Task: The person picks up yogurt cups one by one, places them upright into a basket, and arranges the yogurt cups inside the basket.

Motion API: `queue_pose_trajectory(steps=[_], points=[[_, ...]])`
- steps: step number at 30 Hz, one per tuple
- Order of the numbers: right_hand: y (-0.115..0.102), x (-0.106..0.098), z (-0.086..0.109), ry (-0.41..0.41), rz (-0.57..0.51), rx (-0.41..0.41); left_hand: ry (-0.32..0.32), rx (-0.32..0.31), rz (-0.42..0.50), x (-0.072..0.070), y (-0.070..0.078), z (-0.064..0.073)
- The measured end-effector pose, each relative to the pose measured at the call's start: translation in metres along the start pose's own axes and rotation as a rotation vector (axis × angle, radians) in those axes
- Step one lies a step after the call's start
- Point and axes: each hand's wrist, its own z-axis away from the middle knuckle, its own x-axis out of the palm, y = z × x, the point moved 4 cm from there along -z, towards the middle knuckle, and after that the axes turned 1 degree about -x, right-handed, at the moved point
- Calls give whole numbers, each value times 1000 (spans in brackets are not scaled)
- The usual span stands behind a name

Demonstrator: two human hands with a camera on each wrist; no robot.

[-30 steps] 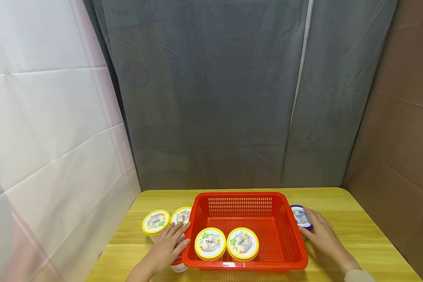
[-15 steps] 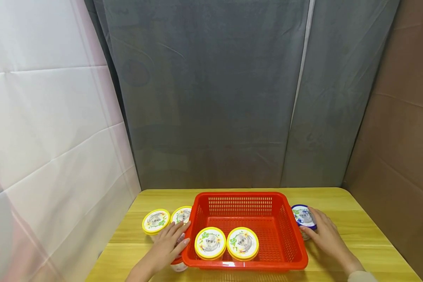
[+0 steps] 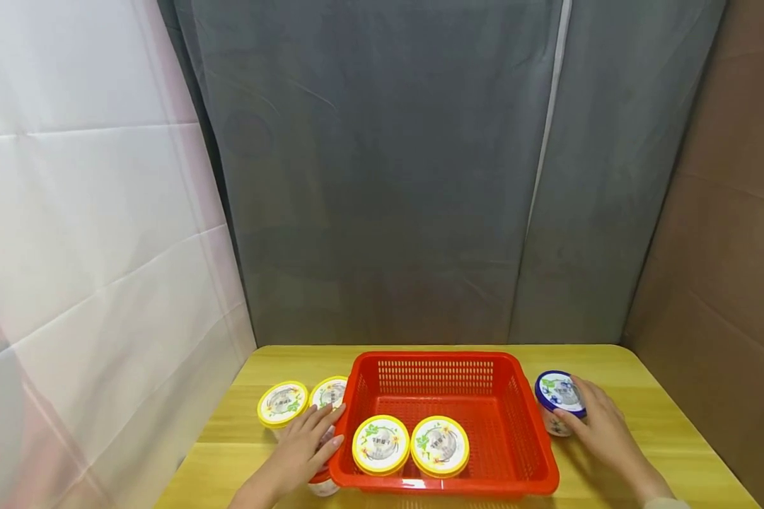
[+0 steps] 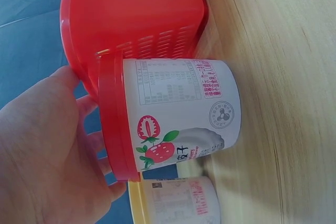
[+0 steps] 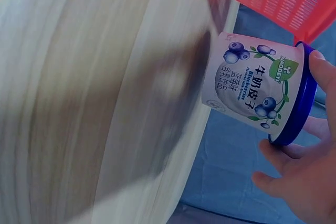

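Note:
My right hand (image 3: 605, 433) grips a paper tub with a blue lid (image 3: 561, 392) by that lid, just right of the red basket (image 3: 436, 355). Blueberries are printed on the blue-lidded tub (image 5: 257, 85) in the right wrist view, where thumb and fingers sit at opposite sides of the lid. On the other side, my left hand (image 3: 298, 451) rests over a red-lidded strawberry tub (image 4: 173, 119), fingers extended behind the lid and thumb against the basket's edge. Two yellow-lidded tubs (image 3: 380, 445) stand side by side in the front of the basket.
Two more yellow-lidded tubs (image 3: 283, 404) stand left of the basket, behind my left hand. The wooden table (image 3: 662, 417) meets a grey curtain (image 3: 382, 177) at the back, a white cloth (image 3: 102, 212) at the left and a brown one (image 3: 726, 212) at the right.
The blue-lidded tub has moved right with my right hand, away from the basket's side, and shows more of its body. My left hand and the basket stay in place.

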Motion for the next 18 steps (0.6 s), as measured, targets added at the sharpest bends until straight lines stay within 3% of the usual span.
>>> queue_pose_trajectory(steps=[7, 18], points=[[2, -4, 1, -10, -5, 22, -26, -33, 24, 3, -4, 0], [-2, -8, -2, -8, -19, 23, -27, -34, 22, 1, -4, 0]])
